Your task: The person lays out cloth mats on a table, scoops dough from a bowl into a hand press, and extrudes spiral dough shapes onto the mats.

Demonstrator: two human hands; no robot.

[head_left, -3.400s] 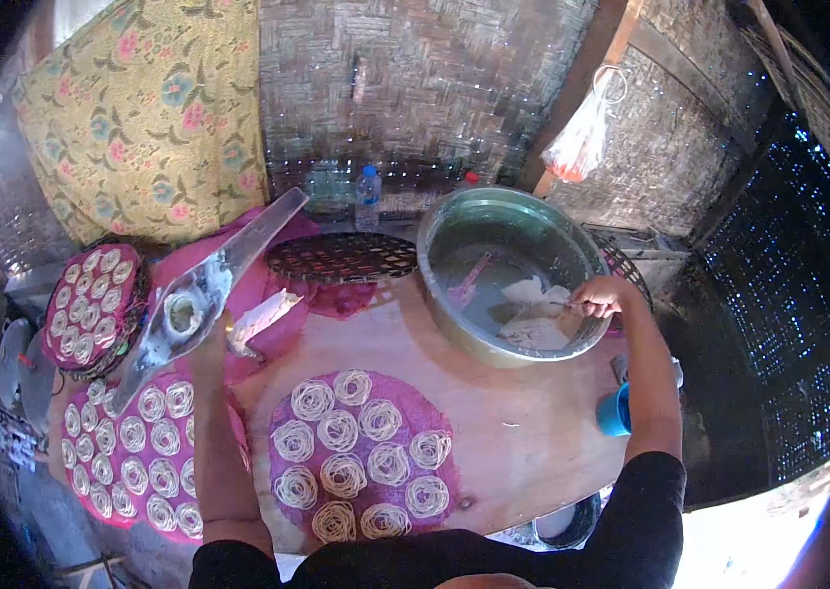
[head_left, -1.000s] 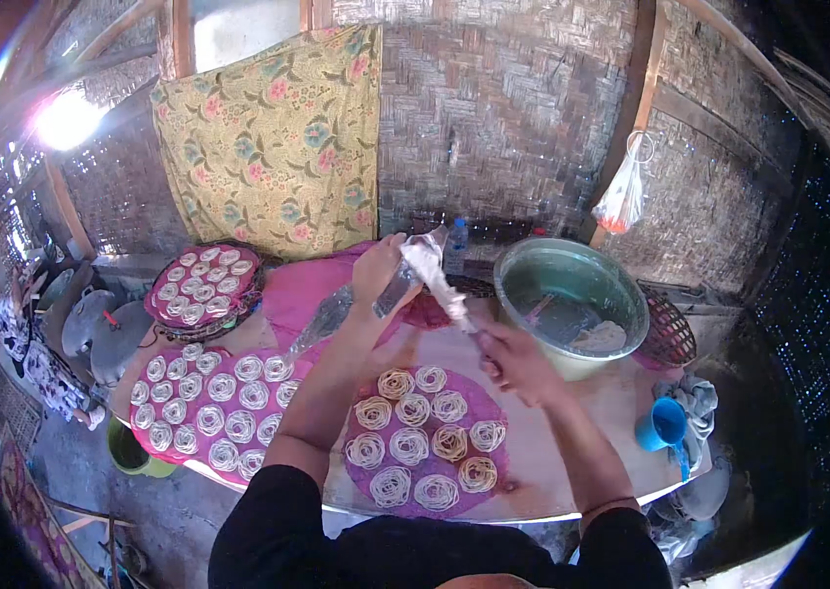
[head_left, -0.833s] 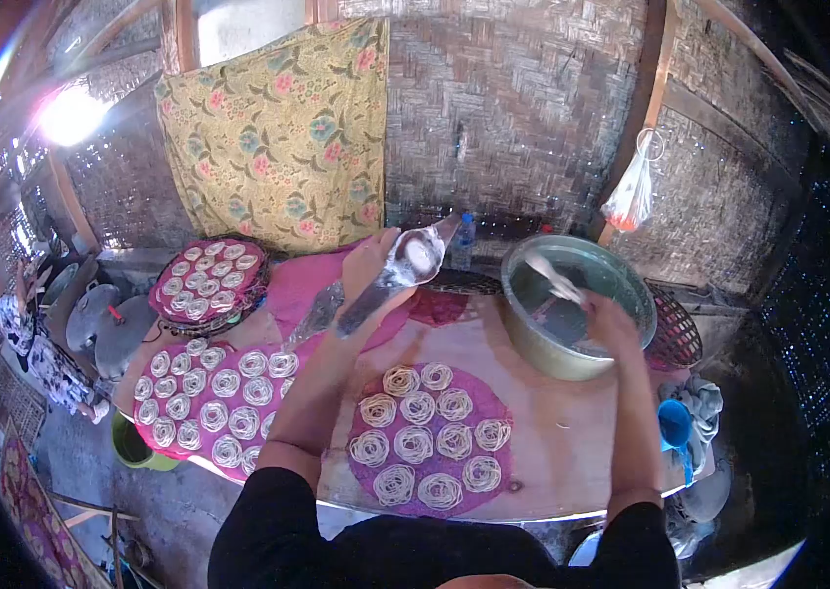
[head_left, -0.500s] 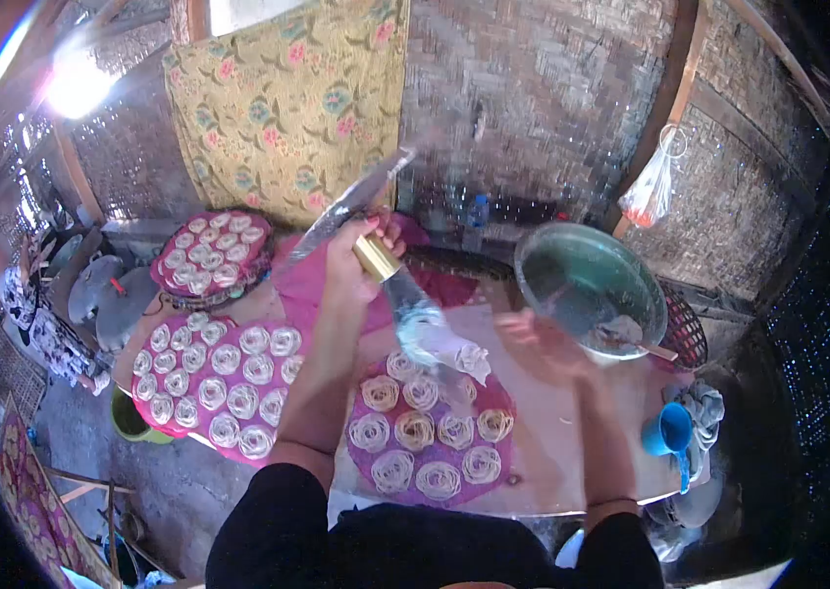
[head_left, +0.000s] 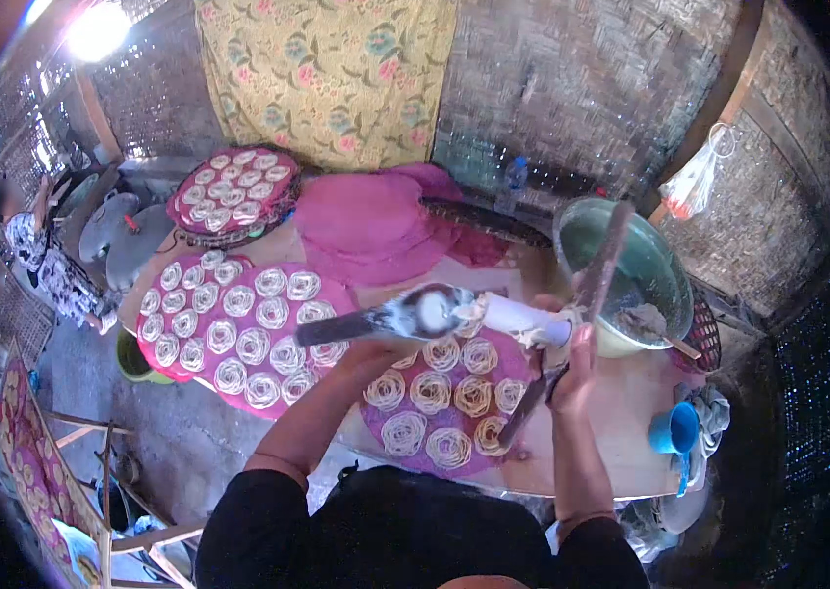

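My left hand (head_left: 382, 355) is closed on a long flat press board (head_left: 356, 325) smeared with white batter, which has a round hole in its widened part. My right hand (head_left: 574, 368) grips a second dark wooden bar (head_left: 603, 265), fixed to a pale cylinder (head_left: 518, 319) coated with batter. The cylinder's left end meets the press board at its round hole. Both pieces are held above a pink cloth round (head_left: 425, 407) that carries several pale noodle nests.
A green basin (head_left: 572, 218) with batter and a wooden-handled tool stands at the right, near a blue dipper (head_left: 675, 430). More nests lie on a pink cloth (head_left: 209, 378) and a raised round tray (head_left: 180, 221) at the left. Another person (head_left: 47, 260) is at the far left.
The press board has swung down from upright to nearly level. My right hand has come from beside the basin and now grips the bar with the cylinder. The view has shifted.
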